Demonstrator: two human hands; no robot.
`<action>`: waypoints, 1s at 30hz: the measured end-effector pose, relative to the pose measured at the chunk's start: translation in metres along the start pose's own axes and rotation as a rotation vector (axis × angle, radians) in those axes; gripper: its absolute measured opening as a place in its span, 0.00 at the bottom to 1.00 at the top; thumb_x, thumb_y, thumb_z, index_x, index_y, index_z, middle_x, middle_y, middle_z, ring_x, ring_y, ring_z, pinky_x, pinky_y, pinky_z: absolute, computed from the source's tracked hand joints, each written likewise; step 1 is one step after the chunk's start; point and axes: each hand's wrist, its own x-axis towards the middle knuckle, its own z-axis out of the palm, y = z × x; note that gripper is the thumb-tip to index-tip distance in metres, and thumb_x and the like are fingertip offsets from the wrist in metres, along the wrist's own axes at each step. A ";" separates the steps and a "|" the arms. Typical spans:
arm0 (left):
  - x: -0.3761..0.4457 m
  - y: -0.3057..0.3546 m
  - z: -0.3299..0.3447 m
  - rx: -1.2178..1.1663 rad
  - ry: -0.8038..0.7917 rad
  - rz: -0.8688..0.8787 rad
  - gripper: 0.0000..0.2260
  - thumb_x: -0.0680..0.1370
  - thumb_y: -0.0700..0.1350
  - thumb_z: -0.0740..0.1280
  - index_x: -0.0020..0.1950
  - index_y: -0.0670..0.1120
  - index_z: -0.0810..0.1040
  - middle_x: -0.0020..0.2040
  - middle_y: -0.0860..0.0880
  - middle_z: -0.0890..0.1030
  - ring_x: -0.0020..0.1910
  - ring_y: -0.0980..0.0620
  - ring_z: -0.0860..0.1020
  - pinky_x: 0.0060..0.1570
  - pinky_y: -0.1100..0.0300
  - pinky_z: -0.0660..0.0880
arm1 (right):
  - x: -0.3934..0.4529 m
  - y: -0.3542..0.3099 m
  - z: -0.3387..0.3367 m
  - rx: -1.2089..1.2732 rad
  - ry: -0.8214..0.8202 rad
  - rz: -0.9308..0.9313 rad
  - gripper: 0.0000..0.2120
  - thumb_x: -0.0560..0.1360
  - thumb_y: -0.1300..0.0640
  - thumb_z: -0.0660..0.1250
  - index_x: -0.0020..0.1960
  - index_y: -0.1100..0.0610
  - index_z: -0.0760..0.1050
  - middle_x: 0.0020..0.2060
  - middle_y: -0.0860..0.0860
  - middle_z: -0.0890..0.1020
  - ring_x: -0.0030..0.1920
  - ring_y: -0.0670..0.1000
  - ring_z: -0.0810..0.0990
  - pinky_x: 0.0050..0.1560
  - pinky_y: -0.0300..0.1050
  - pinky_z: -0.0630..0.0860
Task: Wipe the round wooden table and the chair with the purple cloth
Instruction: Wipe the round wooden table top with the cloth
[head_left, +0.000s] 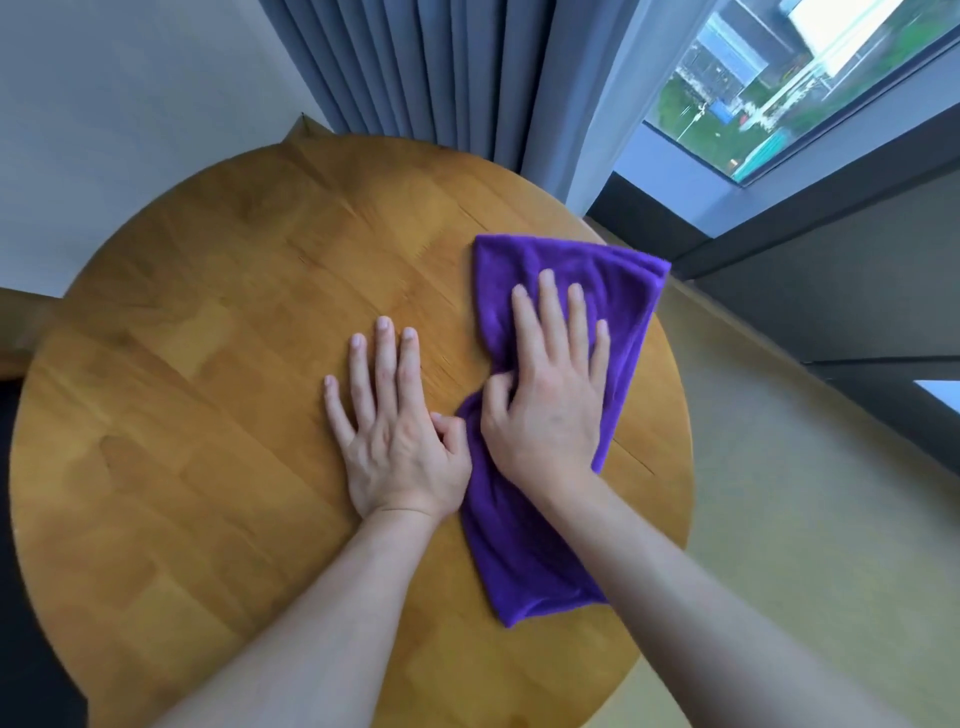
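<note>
**Purple cloth pressed to round wooden table**

From the head view, a person leans over a round table (208, 415) of honey-coloured wood, its top made of joined blocks with visible grain and a smooth, faintly shiny finish. A purple cloth (524, 545), soft and fleecy, lies on the right half of the tabletop, stretched lengthwise and pinched narrow at its middle. The right hand (550, 395) lies on top of the cloth, four fingers straight and spread flat across the fabric, the thumb tucked in against the gathered waist. The left hand (400, 441) rests palm-down on the bare wood just beside the cloth, fingers straight and slightly apart, holding nothing; its thumb sits at the cloth's edge. Both forearms are bare. Behind the table hang pleated grey-blue curtains (415, 67) against a pale wall (104, 130). To the right, a dark-framed window (779, 93) shows blurred greenery and buildings outside. A pale floor (779, 519) runs below the table's right edge.
</note>
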 end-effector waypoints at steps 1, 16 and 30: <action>0.000 0.000 0.000 0.001 0.002 0.001 0.40 0.69 0.47 0.59 0.83 0.45 0.60 0.85 0.47 0.57 0.84 0.45 0.54 0.80 0.38 0.51 | -0.011 0.005 -0.001 0.009 -0.039 -0.065 0.36 0.71 0.55 0.58 0.79 0.55 0.65 0.81 0.51 0.60 0.82 0.55 0.53 0.80 0.61 0.51; 0.000 -0.001 0.002 -0.016 0.022 0.009 0.38 0.71 0.46 0.59 0.83 0.44 0.60 0.85 0.46 0.57 0.84 0.44 0.53 0.80 0.37 0.50 | -0.023 0.059 -0.021 0.007 0.101 0.096 0.35 0.69 0.57 0.60 0.77 0.55 0.69 0.80 0.50 0.65 0.81 0.54 0.58 0.80 0.59 0.53; 0.001 -0.002 0.004 -0.028 0.017 0.040 0.39 0.70 0.48 0.58 0.83 0.42 0.60 0.84 0.43 0.57 0.84 0.41 0.54 0.79 0.34 0.49 | -0.062 0.038 -0.008 0.055 0.243 0.330 0.33 0.67 0.59 0.60 0.74 0.54 0.73 0.78 0.48 0.69 0.80 0.52 0.61 0.80 0.58 0.52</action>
